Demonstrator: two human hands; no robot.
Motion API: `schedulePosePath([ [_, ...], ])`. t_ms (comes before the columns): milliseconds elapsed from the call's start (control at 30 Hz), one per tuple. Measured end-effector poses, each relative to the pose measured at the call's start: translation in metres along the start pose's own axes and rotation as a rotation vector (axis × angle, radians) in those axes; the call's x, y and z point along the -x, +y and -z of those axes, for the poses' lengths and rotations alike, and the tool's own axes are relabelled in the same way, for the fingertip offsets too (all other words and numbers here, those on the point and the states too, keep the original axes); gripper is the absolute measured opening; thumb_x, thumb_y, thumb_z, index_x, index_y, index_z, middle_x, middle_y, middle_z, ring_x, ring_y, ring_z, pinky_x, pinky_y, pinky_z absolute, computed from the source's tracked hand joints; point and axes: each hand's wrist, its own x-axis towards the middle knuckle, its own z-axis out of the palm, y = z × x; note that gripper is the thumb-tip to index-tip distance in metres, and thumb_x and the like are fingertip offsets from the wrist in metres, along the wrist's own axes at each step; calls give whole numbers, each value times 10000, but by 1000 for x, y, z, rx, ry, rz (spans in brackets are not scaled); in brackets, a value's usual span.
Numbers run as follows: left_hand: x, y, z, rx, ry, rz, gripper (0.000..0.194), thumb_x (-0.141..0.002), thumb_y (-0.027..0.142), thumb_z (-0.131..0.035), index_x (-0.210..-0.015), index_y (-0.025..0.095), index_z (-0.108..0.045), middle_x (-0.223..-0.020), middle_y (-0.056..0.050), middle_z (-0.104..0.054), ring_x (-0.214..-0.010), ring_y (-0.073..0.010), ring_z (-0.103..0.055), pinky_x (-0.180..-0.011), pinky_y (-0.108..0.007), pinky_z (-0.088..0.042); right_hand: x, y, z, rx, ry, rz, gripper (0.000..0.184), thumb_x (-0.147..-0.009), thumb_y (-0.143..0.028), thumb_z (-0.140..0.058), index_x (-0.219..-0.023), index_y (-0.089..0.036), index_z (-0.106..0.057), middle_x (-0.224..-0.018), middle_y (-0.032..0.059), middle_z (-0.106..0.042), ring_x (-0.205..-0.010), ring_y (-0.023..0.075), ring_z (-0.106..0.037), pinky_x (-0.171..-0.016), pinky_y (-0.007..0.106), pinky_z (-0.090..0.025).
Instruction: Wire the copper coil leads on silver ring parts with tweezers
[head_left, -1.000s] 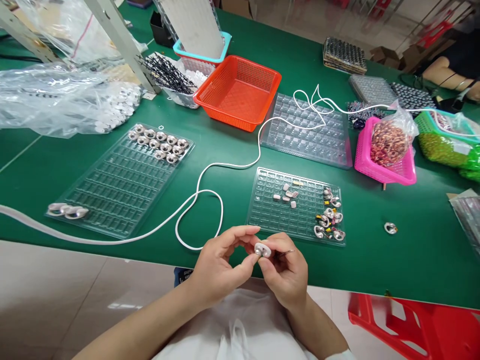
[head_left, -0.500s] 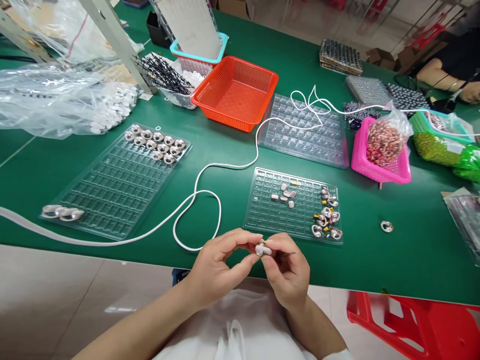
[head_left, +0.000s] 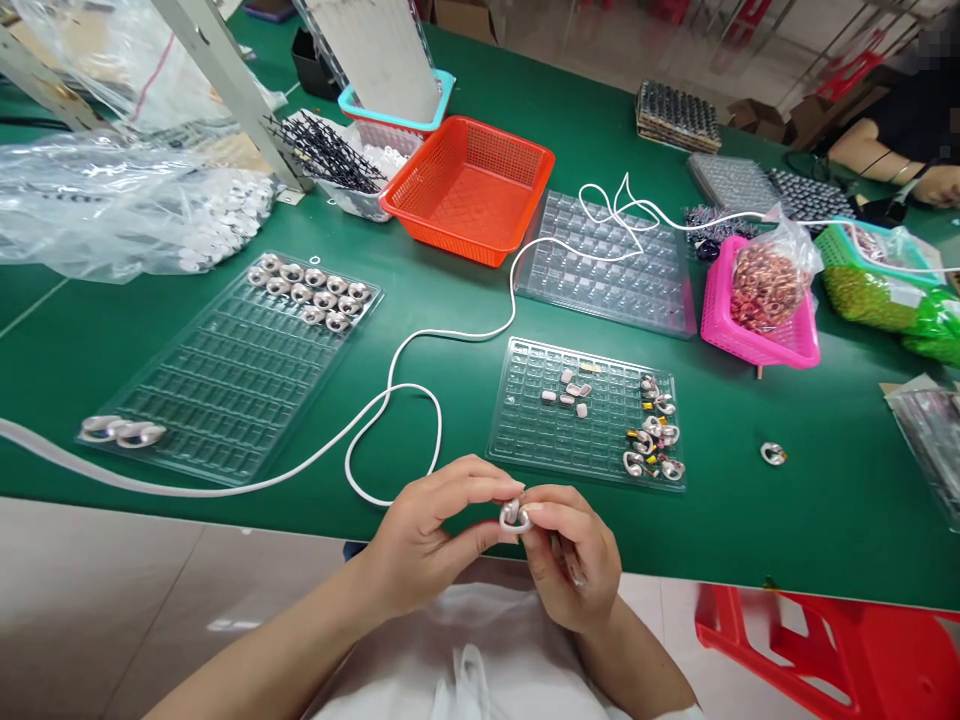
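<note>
Between my two hands, above the table's front edge, is a small pearly ear-clip earbud [head_left: 514,517] with a curved loop. My left hand [head_left: 442,530] pinches its left side between thumb and fingertips. My right hand [head_left: 574,550] pinches its right side; a small shiny piece shows under its curled fingers, too hidden to name. Just beyond my hands lies a clear tray [head_left: 525,440] with several loose pale caps [head_left: 568,398] and several earbud parts with small yellow bits [head_left: 651,435] at its right. A longer clear tray [head_left: 217,390] at left holds several finished-looking silver earbuds [head_left: 301,292].
A white cable [head_left: 420,385] winds across the green table between the trays. Behind are an orange basket [head_left: 472,190], another clear tray [head_left: 600,270] and a pink basket [head_left: 757,345]. One single earbud part [head_left: 773,454] lies at right. A co-worker's arm [head_left: 874,155] rests far right.
The earbud has been turned between my fingers, so its loop now faces me. Both hands stay in nearly the same place.
</note>
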Motion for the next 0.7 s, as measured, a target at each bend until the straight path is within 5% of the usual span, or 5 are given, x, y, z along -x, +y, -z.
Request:
schedulePosePath([
  [300, 10, -13, -3, -414, -59, -281, 416, -973, 96, -456, -1383, 157, -487, -1022, -143, -704, -848, -237, -627, -728, -367, -559, -1, -1, -2, 5, -4, -9, 343, -906, -91, -600, -1205, -260, -602, -979, 91, -736, -832, 204, -717, -657, 321, -604],
  [500, 12, -20, -6, -446, -56, -285, 402, -977, 106, -421, -1371, 169, -466, -994, -129, -696, -805, -233, -623, -689, -352, -540, 0, 1, -3, 1, -20, -42, 344, -894, -82, -606, -1188, -261, -601, -963, 79, -737, -743, 178, -690, -563, 270, -548],
  [700, 11, -22, -7, -421, -41, -270, 389, -958, 93, -459, -1339, 157, -505, -993, -135, -716, -798, -231, -633, -695, -354, -547, 1, 4, -3, -41, -16, -79, 355, -882, -62, -609, -1176, -262, -613, -959, 72, -723, -801, 189, -683, -625, 297, -561],
])
